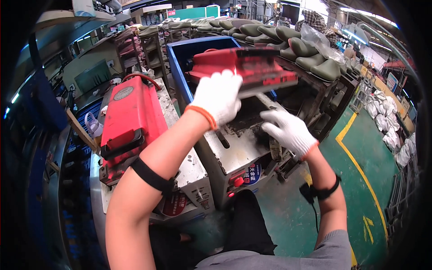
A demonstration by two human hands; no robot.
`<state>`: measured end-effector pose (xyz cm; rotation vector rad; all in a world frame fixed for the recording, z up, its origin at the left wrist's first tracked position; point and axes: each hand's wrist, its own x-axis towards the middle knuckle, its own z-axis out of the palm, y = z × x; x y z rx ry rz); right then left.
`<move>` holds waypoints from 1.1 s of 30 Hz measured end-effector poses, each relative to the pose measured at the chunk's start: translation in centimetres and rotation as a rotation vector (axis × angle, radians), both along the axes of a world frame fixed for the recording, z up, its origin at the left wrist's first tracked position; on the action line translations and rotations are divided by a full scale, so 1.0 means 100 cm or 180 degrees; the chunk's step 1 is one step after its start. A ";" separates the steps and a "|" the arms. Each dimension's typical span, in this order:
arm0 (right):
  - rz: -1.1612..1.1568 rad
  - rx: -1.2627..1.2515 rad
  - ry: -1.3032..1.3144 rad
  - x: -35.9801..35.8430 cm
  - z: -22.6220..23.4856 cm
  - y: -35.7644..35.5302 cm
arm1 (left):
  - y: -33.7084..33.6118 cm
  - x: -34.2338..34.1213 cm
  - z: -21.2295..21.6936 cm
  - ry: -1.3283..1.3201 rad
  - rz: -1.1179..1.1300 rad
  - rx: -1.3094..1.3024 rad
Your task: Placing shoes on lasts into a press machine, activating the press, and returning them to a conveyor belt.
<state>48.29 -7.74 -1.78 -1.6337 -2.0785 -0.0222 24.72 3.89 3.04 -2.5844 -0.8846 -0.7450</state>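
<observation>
My left hand [219,98], in a white glove with an orange cuff, is curled closed in front of the raised red lid [216,63] of a machine. Motion blurs the lid, and whatever lies inside the fingers is hidden. My right hand [290,131], gloved likewise, has its fingers stretched out and apart over the right side of the machine's opening. Beneath the lid shows the dark, worn bed [245,123] of that machine. A red knob [238,181] sits on its front panel.
To the left stands a second machine with its red lid [132,108] down and a black handle [122,143] across its front. Several olive-green clog-like shoes [270,33] are heaped on a rack behind. White bundles [382,114] lie at right, beyond a yellow floor line [360,168].
</observation>
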 end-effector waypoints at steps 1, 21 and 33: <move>-0.0092 -0.0069 -0.0296 -0.004 0.007 0.020 | 0.005 0.000 0.012 -0.0167 0.0044 0.0172; -0.0548 -0.1794 0.1561 0.003 0.004 0.213 | 0.024 -0.011 0.086 -0.0631 0.0241 0.0570; 0.1098 -0.1564 0.4364 -0.097 0.023 -0.057 | -0.175 -0.121 -0.072 -0.4194 -0.1304 -0.5417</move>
